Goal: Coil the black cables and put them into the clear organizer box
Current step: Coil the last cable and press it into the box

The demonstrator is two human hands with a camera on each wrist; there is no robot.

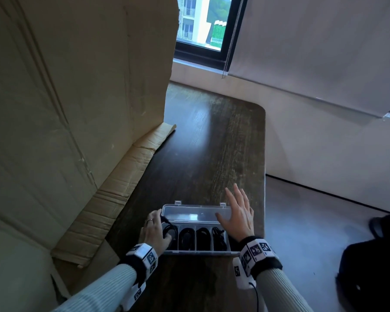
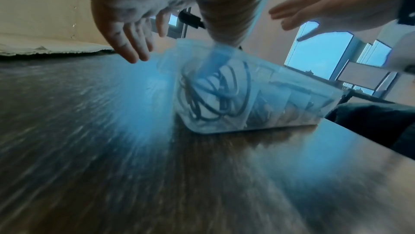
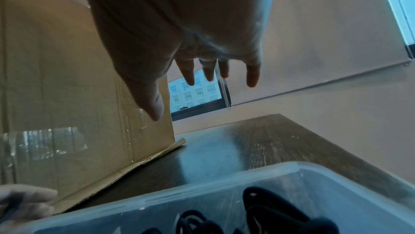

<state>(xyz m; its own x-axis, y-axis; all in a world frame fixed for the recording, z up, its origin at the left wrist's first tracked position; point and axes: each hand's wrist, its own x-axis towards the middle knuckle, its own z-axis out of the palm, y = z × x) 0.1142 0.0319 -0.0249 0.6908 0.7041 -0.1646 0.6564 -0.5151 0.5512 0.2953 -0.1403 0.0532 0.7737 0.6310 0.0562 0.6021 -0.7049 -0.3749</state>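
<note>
So our left hand [image 1: 154, 230] was pinching the last cable [image 1: 169, 231] into the box's [image 1: 198, 252] leftmost slot; our right hand [image 1: 236, 216], flat and empty, hovered nearer the lid [image 1: 196, 213] lying behind.

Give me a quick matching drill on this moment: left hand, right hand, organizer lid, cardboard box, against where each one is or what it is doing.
Things:
1. left hand
2. right hand
3. lid of the clear organizer box
4. cardboard box

Places or states:
A. stands on the table's left side
B. open-fingered, over the organizer's right end, holding nothing
C. swung open, on the far side of the compartments
D. in the leftmost compartment, on the black cable

Pairs: 1-D, 2-B, 3-C, 4-A
</note>
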